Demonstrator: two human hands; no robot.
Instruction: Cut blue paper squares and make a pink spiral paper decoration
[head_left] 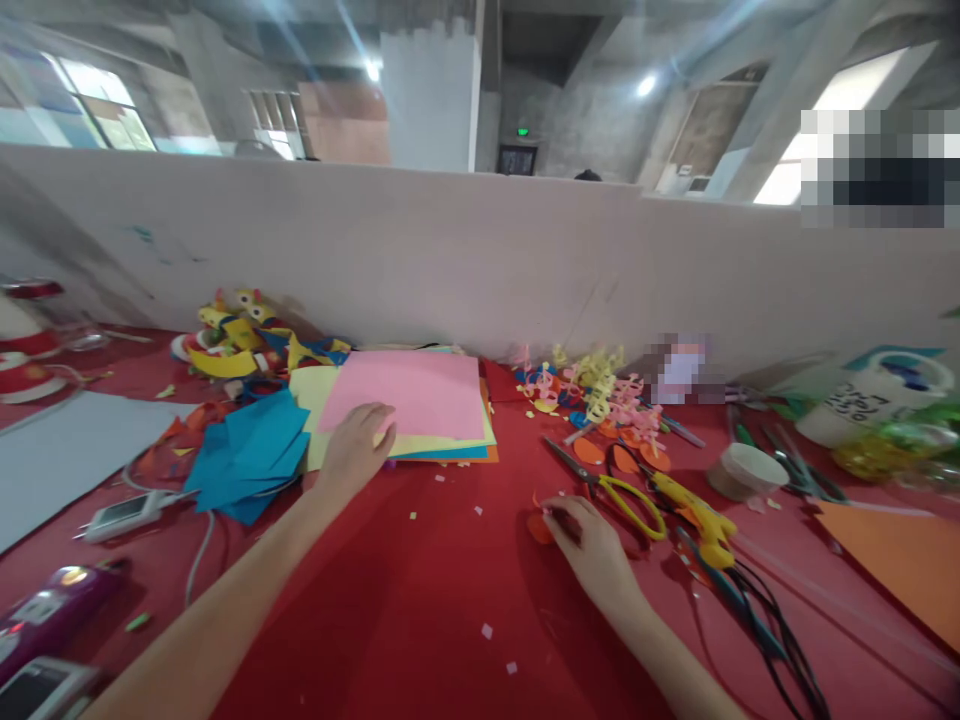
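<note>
My left hand (358, 443) rests on the near left part of a pink paper sheet (431, 390), fingers stretched over it and thumb a little apart. Under the pink sheet lie yellow sheets (306, 400), with blue and orange edges showing. My right hand (592, 545) is closed in a pinch on a small orange paper piece (538, 528), just above the red tabletop; a thin strip stands up from the round part. Beside that hand lie scissors (634, 508) with yellow handles. Pink and yellow curled paper shapes (600, 385) on round bases stand beyond them.
A yellow glue gun (694, 510) with a black cord lies right, near a white cup (746, 470) and an orange sheet (892, 560). Blue paper pieces (251, 450), cables and a purple power strip (56, 610) are left. A white partition (450, 260) rises behind.
</note>
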